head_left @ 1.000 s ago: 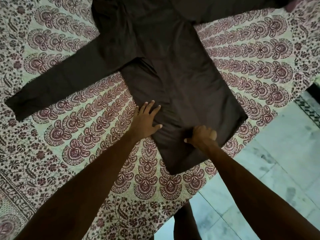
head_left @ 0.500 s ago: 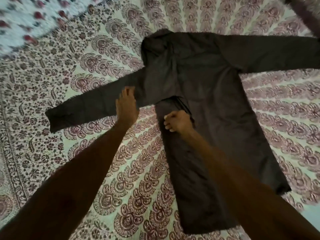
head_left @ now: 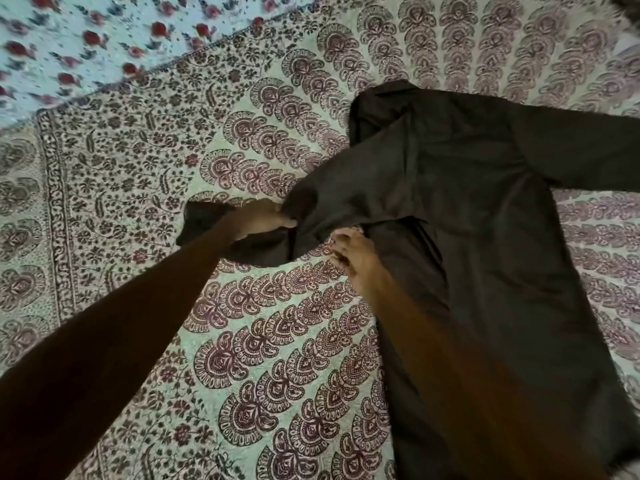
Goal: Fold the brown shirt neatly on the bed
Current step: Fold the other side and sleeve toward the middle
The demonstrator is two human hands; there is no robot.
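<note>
I am leaning over a bed, both bare arms reaching forward. My left hand (head_left: 265, 220) is gripping the near sleeve (head_left: 332, 192) of the brown shirt (head_left: 485, 237), thumb and fingers curled round a bunch of its cloth, so the sleeve is lifting into a soft ridge just beyond my knuckles. The sleeve's cuff end (head_left: 197, 220) is lying flat on the far-left side of that hand, partly hidden under my forearm. My right hand (head_left: 351, 252) is sitting just to the right of my left one, at the shirt's underarm, its fingers (head_left: 341, 237) loosely bent and touching the edge of the cloth; I cannot tell whether they are pinching it or only resting there. The shirt's long body is stretching out to the right of my right hand and running back alongside that forearm towards me. Its collar (head_left: 377, 102) is lying beyond both hands, and the other sleeve (head_left: 581, 157) is reaching away to the far right, out past the frame edge. Under everything, a pale green bedspread (head_left: 277, 375) with maroon paisley shapes is covering the bed. Far beyond my left hand, a pale blue sheet (head_left: 86, 39) with red flowers is showing, blurred.
</note>
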